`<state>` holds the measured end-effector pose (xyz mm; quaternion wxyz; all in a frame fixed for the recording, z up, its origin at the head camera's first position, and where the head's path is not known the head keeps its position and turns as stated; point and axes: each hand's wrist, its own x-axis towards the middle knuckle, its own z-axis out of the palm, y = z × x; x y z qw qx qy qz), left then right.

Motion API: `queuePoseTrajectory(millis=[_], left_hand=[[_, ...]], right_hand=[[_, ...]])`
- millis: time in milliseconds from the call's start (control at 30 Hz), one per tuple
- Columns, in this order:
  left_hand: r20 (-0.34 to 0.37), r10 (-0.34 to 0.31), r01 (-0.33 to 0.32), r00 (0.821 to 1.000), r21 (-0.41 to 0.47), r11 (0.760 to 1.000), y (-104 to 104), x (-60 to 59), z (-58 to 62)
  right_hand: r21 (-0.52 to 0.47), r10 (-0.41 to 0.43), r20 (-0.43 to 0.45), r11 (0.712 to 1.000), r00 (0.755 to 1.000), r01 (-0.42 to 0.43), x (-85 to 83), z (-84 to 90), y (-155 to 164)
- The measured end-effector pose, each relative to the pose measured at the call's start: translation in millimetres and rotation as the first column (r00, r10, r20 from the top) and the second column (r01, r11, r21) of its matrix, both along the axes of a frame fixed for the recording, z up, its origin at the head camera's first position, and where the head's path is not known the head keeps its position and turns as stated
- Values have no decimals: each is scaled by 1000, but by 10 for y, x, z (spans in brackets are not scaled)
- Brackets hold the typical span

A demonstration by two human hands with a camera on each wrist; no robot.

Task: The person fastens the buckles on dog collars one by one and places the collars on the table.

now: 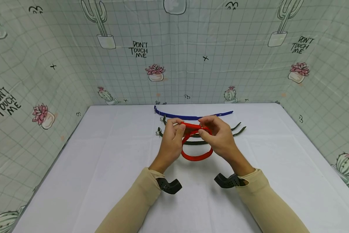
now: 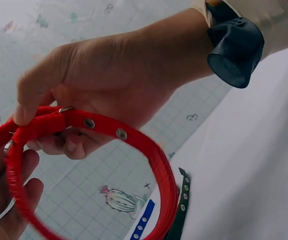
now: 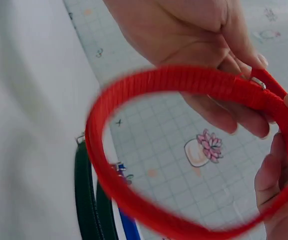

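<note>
The red collar [image 1: 196,142] is being pinched near its buckle by left hand [image 1: 171,139] and right hand [image 1: 219,137], both grips closed, above the table's [image 1: 104,161] far edge; threading the strap end probably comes next.

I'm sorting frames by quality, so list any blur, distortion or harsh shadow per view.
Head view: even light, no harsh shadows, wide-angle bending of the backdrop grid. Left wrist view: red collar sharp near the left hand, soft lower down. Right wrist view: collar loop blurred, right hand clearer.

Both hands meet mid-counter [image 1: 104,181], left hand [image 1: 170,142] and right hand [image 1: 219,137] sharing the looped collar [image 1: 196,157]; two collars [image 1: 238,128] just behind, flat collar [image 1: 191,116] farthest back.
</note>
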<state>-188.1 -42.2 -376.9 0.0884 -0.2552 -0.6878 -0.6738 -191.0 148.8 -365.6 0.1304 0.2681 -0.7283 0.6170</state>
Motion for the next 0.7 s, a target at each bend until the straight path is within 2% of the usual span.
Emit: queuePoseTrajectory(millis=[167, 267, 433, 600, 700], left_hand=[[12, -13, 12, 1000, 45, 999, -32, -15, 15], [16, -30, 29, 999, 76, 997, -39, -20, 18], [17, -21, 19, 1000, 108, 994, -36, -14, 25], [30, -3, 0, 1000, 106, 994, -27, 0, 30], [41, -13, 8, 999, 122, 992, -20, 6, 22]], right_hand=[[8, -25, -4, 1000, 1000, 25, -20, -1, 33], [4, -12, 1, 1000, 1000, 12, -30, 0, 41], [-29, -1, 28, 1000, 1000, 1, -21, 11, 28], [-15, -44, 40, 999, 998, 45, -15, 3, 20], [10, -63, 40, 998, 997, 63, -11, -7, 25]])
